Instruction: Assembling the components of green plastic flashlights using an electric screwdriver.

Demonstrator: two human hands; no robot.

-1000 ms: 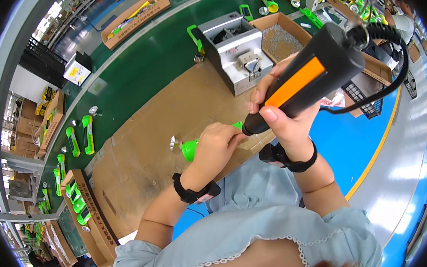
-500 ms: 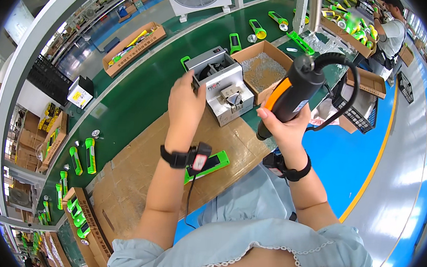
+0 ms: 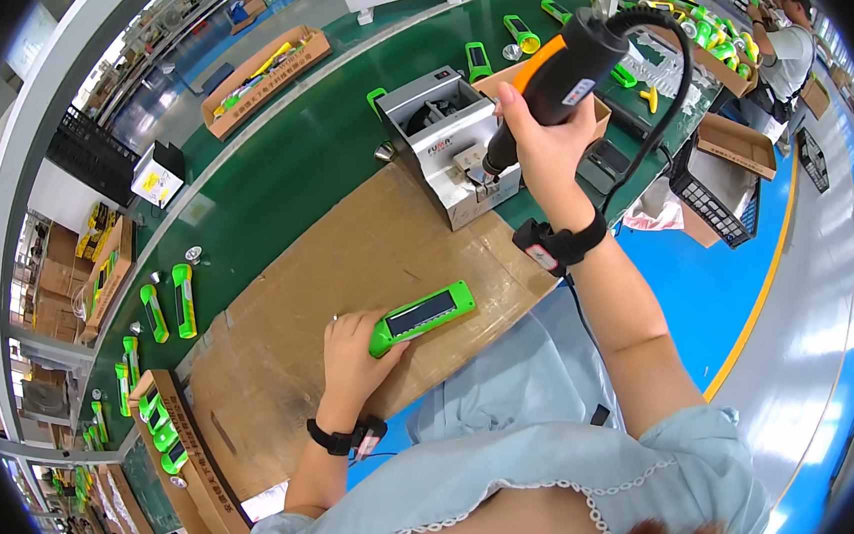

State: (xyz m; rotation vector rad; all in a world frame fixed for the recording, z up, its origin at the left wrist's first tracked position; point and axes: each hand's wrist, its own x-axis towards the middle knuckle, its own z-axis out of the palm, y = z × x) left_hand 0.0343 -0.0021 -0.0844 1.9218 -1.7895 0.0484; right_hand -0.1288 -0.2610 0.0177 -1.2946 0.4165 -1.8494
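My right hand [image 3: 554, 149] is wrapped round a black and orange electric screwdriver [image 3: 570, 69] with a cable at its top. Its lower tip reaches the front outlet of a grey screw feeder [image 3: 437, 137]. On the cardboard sheet [image 3: 297, 267] lies a bright green flashlight housing [image 3: 428, 313] with a dark rectangular panel facing up. My left hand [image 3: 349, 359] grips the near left end of this housing, thumb on one side and fingers on the other. Both wrists wear black straps with small modules.
Behind the feeder stands a cardboard box [image 3: 510, 77], partly hidden by my right hand. Several green flashlight bodies [image 3: 184, 301] lie along the green bench. An open carton [image 3: 186, 459] with green parts is at lower left. A person [image 3: 787, 54] works at far right.
My left hand has come back from the feeder and taken hold of the green housing. My right hand has moved up and left, bringing the screwdriver tip to the feeder outlet.
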